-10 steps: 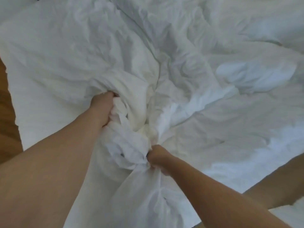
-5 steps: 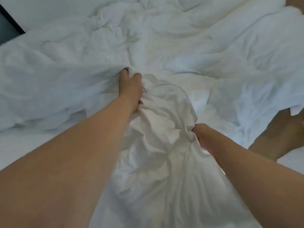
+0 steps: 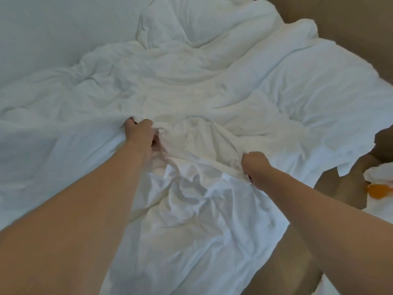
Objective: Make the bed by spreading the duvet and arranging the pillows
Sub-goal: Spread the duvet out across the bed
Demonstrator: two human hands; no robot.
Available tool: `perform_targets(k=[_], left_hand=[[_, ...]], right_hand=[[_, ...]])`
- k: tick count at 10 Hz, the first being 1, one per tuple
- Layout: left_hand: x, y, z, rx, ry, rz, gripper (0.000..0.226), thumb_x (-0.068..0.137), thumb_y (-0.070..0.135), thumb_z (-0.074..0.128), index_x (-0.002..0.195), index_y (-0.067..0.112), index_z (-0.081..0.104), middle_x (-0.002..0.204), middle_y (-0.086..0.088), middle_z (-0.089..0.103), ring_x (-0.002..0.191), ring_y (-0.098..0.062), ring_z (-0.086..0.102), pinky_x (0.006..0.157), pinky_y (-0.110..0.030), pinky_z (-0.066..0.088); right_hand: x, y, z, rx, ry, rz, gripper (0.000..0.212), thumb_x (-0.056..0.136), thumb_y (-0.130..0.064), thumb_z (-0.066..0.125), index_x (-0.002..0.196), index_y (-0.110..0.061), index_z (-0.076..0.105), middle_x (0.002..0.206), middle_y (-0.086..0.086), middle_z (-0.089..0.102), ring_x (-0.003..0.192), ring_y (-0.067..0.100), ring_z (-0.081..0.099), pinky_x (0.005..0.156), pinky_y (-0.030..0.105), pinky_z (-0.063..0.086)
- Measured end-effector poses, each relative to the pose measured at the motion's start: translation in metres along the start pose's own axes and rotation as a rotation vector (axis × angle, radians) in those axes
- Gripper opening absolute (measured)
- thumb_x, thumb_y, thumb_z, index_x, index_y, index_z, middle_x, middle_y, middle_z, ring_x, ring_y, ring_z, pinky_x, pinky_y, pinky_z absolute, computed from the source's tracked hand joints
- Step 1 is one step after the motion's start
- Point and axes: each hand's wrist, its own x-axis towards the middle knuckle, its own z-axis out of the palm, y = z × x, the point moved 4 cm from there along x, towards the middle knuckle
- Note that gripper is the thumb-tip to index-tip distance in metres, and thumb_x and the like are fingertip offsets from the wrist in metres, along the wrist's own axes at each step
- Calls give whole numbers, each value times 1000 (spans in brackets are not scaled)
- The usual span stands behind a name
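Closest to me, both bare forearms reach out over the crumpled white duvet (image 3: 191,199), which runs from under the arms up across the whole bed. My right hand (image 3: 254,167) is curled into a tight fist on a bunched fold of the cloth, fingers fully wrapped so that only the knuckles and back of the hand show. A little further out and to the left, my left hand (image 3: 140,135) is clenched on another gathered ridge; its fingers (image 3: 136,123) are bent over the top of the fabric and dig in, with the thumb side tucked into a crease. Between the two hands the cloth humps up in a loose bulge.

At the right edge I see an orange patch (image 3: 377,189) on something white, too blurred to identify, lying over brown floor (image 3: 344,18).

Beyond the hands the duvet spreads in heavy wrinkles, and at the far end a plump white pillow (image 3: 212,24) lies partly sunk in its folds.
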Motion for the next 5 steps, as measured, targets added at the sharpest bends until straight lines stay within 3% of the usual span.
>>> perform_targets(k=[1, 2, 3, 4, 5], left_hand=[[12, 20, 38, 22, 45, 24, 26, 88, 10, 50, 109, 23, 39, 95, -15, 51, 64, -24, 49, 62, -35, 45], [17, 51, 102, 35, 50, 49, 25, 92, 11, 49, 111, 22, 38, 84, -10, 44, 52, -20, 38, 55, -28, 39], [16, 80, 164, 38, 50, 73, 21, 93, 12, 49, 106, 21, 36, 80, -10, 44, 51, -20, 37, 56, -28, 37], [31, 117, 243, -6, 38, 108, 16, 94, 13, 48, 93, 24, 36, 92, -10, 47, 56, -20, 40, 55, -25, 33], [17, 152, 302, -15, 40, 113, 9, 96, 16, 44, 93, 22, 38, 85, -12, 45, 56, -21, 38, 62, -30, 35]], right_hand=[[27, -25, -33, -142, -3, -64, 40, 100, -6, 30, 135, 10, 41, 139, 28, 45, 94, 22, 42, 78, 30, 36], [61, -59, -78, -127, 32, -51, 41, 101, -6, 29, 136, 11, 40, 140, 29, 43, 100, 29, 47, 77, 28, 33], [105, -91, -128, -222, 32, -108, 40, 101, -7, 28, 133, 12, 43, 136, 30, 46, 117, 37, 51, 75, 29, 33], [143, -123, -182, -77, 76, -82, 27, 97, -9, 40, 105, 11, 58, 110, 26, 62, 97, 36, 59, 76, 40, 44], [164, -159, -237, -125, 123, -135, 29, 96, -11, 42, 105, 11, 60, 92, 19, 61, 90, 32, 57, 75, 37, 43]])
